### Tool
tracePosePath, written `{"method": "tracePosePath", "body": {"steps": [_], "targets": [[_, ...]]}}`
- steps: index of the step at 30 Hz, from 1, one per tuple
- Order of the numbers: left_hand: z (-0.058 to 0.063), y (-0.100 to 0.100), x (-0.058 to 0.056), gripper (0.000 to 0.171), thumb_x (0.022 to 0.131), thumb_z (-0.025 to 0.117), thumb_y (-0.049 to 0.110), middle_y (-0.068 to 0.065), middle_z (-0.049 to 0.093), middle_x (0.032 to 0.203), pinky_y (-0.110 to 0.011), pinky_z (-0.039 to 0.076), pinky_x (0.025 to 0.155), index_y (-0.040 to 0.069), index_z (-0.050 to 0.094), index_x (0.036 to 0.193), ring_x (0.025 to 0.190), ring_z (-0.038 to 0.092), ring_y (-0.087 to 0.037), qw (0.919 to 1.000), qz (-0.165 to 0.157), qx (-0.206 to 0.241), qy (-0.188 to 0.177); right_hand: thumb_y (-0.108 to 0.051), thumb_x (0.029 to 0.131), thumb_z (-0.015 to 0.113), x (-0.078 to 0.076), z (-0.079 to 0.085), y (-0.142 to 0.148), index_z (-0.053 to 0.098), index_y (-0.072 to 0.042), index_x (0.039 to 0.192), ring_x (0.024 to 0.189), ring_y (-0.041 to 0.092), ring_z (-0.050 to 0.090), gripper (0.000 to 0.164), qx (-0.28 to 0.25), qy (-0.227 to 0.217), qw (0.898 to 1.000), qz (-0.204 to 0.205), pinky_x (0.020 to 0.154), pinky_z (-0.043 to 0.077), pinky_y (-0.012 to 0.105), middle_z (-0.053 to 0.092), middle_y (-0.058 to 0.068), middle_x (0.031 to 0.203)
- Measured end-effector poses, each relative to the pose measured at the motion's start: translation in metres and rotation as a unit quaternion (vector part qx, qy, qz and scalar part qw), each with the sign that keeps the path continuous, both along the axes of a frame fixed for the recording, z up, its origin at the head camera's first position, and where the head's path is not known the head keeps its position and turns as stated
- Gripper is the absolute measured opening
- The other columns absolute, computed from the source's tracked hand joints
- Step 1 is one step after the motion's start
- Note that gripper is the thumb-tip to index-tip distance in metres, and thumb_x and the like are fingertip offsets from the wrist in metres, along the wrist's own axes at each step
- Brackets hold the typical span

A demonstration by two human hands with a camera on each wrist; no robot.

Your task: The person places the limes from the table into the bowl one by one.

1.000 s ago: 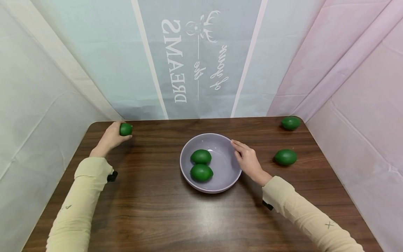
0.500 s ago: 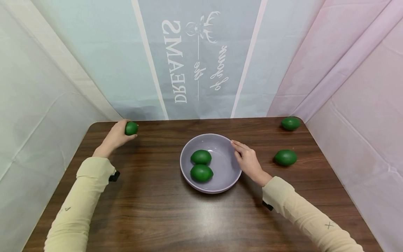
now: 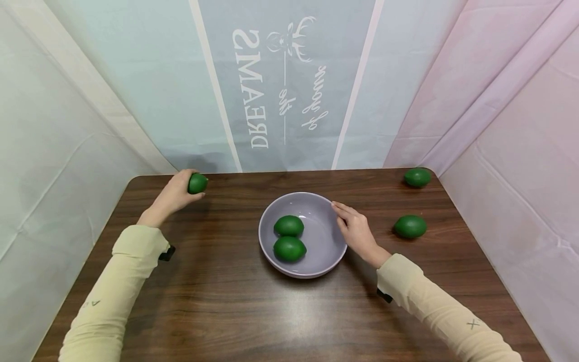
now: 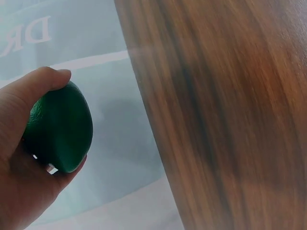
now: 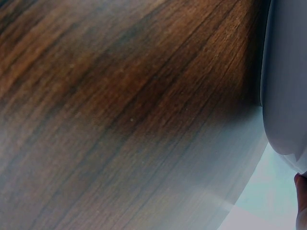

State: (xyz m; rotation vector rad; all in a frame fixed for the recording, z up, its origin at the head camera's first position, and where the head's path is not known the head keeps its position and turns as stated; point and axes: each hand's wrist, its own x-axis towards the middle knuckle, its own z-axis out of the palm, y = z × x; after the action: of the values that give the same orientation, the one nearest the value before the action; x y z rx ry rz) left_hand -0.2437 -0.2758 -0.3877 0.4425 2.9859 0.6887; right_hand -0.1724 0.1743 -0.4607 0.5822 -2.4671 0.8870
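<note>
Clearly, at the far left, the left hand (image 3: 175,192) grasps the held lime (image 3: 197,184), thumb on one side and fingers curled on the other, one pointed tip showing free; it is near the back edge of the desk (image 3: 212,296) and looks lifted. That hold seems secure for a carry, and a light squeeze should do, since a smooth, rounded thing could slip under a hard pinch. In the middle stands the bowl (image 3: 323,244), upright, with a back lime (image 3: 288,226) and a front lime (image 3: 290,249) close together in its left half. Any lowering into it would best aim for the bare right half, letting go only near the bottom to avoid a knock. Just right, the right hand (image 3: 359,234) rests fairly straight fingers on the bowl's rim, unwrapped; gentle contact should steady it, while pressing hard might tip it. Farther right, a nearer lime (image 3: 410,227) and a farther lime (image 3: 417,177) lie well apart from the bowl.
</note>
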Motion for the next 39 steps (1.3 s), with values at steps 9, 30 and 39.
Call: {"method": "tracePosePath", "body": {"steps": [9, 30, 39], "targets": [[0.006, 0.012, 0.002, 0.063, 0.082, 0.066, 0.015, -0.029, 0.039, 0.126, -0.056, 0.040, 0.083, -0.009, 0.034, 0.131, 0.107, 0.042, -0.043, 0.9997, -0.017, -0.006, 0.016, 0.008, 0.082, 0.056, 0.000, 0.000, 0.000, 0.063, 0.003, 0.113, 0.102, 0.025, 0.060, 0.032, 0.001, -0.003, 1.000, 0.001, 0.069, 0.051, 0.034, 0.061, 0.012, 0.117], [0.019, 0.035, 0.009, 0.062, 0.081, 0.068, 0.016, -0.023, 0.042, 0.124, -0.053, 0.041, 0.084, -0.004, 0.037, 0.131, 0.107, 0.043, -0.037, 0.9976, -0.061, -0.007, 0.032, 0.007, 0.082, 0.056, 0.000, 0.002, 0.000, 0.062, 0.004, 0.113, 0.103, 0.026, 0.059, 0.032, 0.001, -0.007, 1.000, 0.002, 0.071, 0.051, 0.035, 0.061, 0.012, 0.117], [0.023, 0.048, 0.013, 0.061, 0.081, 0.068, 0.017, -0.020, 0.044, 0.122, -0.051, 0.040, 0.084, -0.002, 0.038, 0.130, 0.105, 0.043, -0.035, 0.9962, -0.079, -0.007, 0.035, 0.007, 0.082, 0.055, 0.000, 0.001, 0.000, 0.062, 0.003, 0.114, 0.105, 0.026, 0.058, 0.033, -0.001, -0.014, 1.000, 0.002, 0.074, 0.051, 0.035, 0.060, 0.011, 0.118]]}}
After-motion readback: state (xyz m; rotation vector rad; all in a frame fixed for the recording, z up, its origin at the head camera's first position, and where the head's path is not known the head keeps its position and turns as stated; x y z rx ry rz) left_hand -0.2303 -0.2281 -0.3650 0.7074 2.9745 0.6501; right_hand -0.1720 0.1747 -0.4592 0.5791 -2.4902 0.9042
